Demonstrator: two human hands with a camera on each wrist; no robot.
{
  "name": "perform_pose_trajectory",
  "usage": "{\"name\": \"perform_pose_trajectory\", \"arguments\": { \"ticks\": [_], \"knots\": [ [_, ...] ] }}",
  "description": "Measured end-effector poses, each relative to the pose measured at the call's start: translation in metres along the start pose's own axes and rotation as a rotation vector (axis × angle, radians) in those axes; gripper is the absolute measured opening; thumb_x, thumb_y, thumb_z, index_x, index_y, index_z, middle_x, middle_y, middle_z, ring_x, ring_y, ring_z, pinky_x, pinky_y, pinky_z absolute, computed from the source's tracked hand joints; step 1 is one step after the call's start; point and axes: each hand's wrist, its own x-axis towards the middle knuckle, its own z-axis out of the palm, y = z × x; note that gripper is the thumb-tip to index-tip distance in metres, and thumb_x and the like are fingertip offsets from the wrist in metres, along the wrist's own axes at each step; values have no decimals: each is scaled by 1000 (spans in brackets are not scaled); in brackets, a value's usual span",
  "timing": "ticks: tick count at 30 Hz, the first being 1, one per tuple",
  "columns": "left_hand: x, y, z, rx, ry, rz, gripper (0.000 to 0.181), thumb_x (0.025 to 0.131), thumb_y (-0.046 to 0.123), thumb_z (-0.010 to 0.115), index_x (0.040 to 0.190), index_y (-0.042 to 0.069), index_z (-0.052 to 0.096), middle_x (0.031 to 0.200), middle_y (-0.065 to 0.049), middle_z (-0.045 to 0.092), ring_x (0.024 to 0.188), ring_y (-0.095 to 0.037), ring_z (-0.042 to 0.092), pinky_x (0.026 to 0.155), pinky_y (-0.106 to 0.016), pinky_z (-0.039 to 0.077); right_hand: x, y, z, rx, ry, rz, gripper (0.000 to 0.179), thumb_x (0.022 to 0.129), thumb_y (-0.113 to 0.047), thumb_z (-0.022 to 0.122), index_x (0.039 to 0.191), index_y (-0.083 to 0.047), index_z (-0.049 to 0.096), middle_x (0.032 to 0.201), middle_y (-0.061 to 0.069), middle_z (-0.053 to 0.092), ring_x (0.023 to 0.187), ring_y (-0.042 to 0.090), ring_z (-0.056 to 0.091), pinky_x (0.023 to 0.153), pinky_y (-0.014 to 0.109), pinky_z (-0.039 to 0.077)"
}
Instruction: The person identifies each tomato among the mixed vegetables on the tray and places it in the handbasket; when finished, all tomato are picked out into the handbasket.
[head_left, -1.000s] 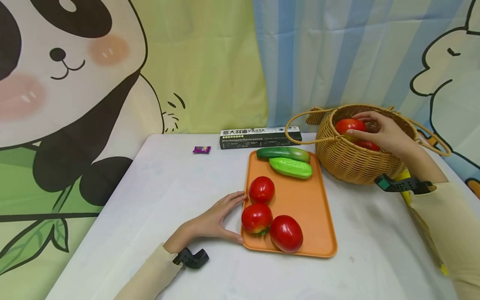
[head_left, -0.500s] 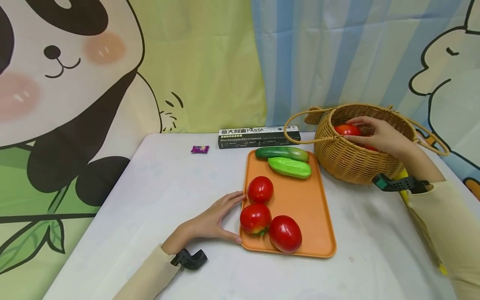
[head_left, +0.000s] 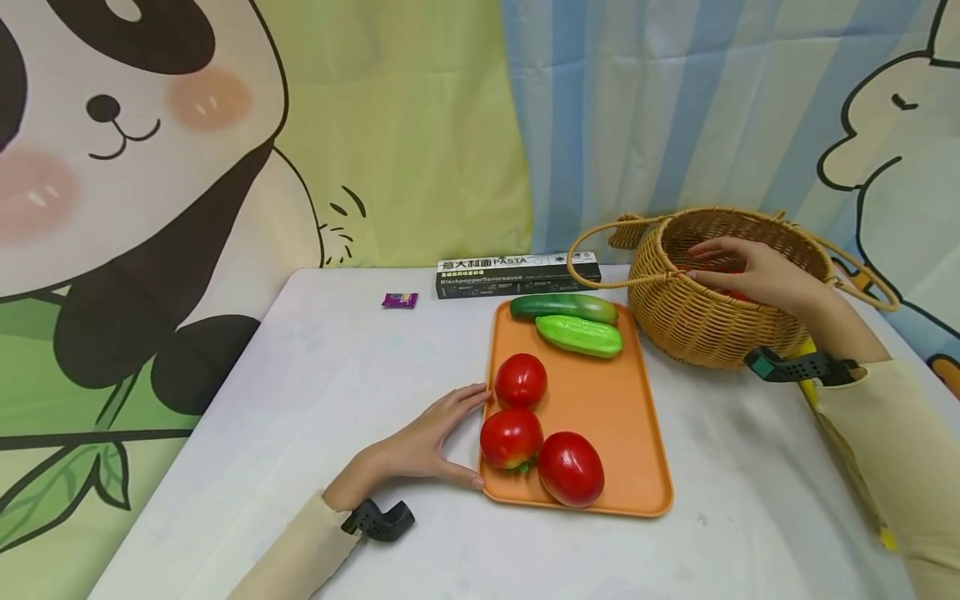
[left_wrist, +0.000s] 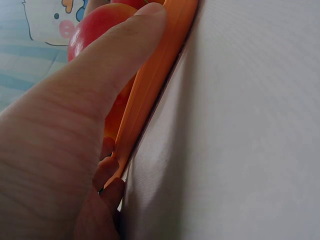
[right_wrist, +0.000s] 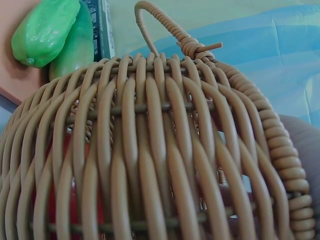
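My left hand (head_left: 423, 442) lies beside the orange tray (head_left: 611, 417), its spread fingers and thumb touching the left edge. In the left wrist view the thumb (left_wrist: 120, 50) lies along the tray's rim. Three red tomatoes sit on the tray: one upper (head_left: 521, 381), one at the left (head_left: 512, 438), and a more oval one (head_left: 572, 469). Over the mouth of the wicker basket (head_left: 712, 325) is my right hand (head_left: 757, 271), fingers reaching inside and no tomato visible between them. A bit of red (head_left: 738, 293) shows beneath that hand. Basket weave hides most of it in the right wrist view.
A dark green cucumber (head_left: 564, 308) and a bright green one (head_left: 579, 335) lie at the tray's far end. Behind stands a pasta box (head_left: 517, 275). A small purple packet (head_left: 400, 300) lies to the left. The basket's handle (head_left: 600, 282) sticks out over the tray's far corner.
My right hand has lowered a tomato into the basket and let it go; that tomato has dropped out of sight. The left hand and the tray have stayed in place.
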Motion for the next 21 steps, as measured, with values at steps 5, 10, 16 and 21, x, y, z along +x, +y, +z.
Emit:
{"name": "perform_pose_trajectory", "arguments": {
  "ticks": [5, 10, 16, 21],
  "knots": [
    [0, 0, 0, -3, -3, -5, 106, 72, 50, 82, 155, 18, 25, 161, 0, 17, 147, -25, 18, 114, -57, 26, -4, -1, 3, -5, 35, -8, 58, 99, -40, 55, 142, -5, 43, 142, 26, 43, 126, 47, 44, 95, 64, 40],
    [-1, -2, 1, -3, -6, -26, 107, 71, 49, 84, 155, 21, 25, 161, 3, 16, 148, -22, 17, 115, -55, 25, -10, -3, 8, -30, 114, -48, 53, 98, -38, 56, 138, -4, 48, 135, 26, 50, 119, 46, 49, 89, 63, 43],
    [0, -2, 2, -16, -2, -16, 107, 71, 48, 84, 155, 21, 24, 162, 1, 16, 148, -23, 17, 115, -56, 24, -13, -7, 10, -23, 174, -67, 50, 99, -37, 56, 136, -5, 51, 129, 26, 55, 115, 43, 52, 83, 53, 47],
    [1, 0, 1, -16, -3, -11, 106, 72, 48, 83, 155, 19, 24, 161, -1, 17, 147, -25, 17, 114, -58, 25, -15, -7, 11, -6, 221, -109, 45, 98, -32, 59, 133, -5, 54, 126, 24, 57, 109, 25, 57, 73, 17, 45]
  ]
}}
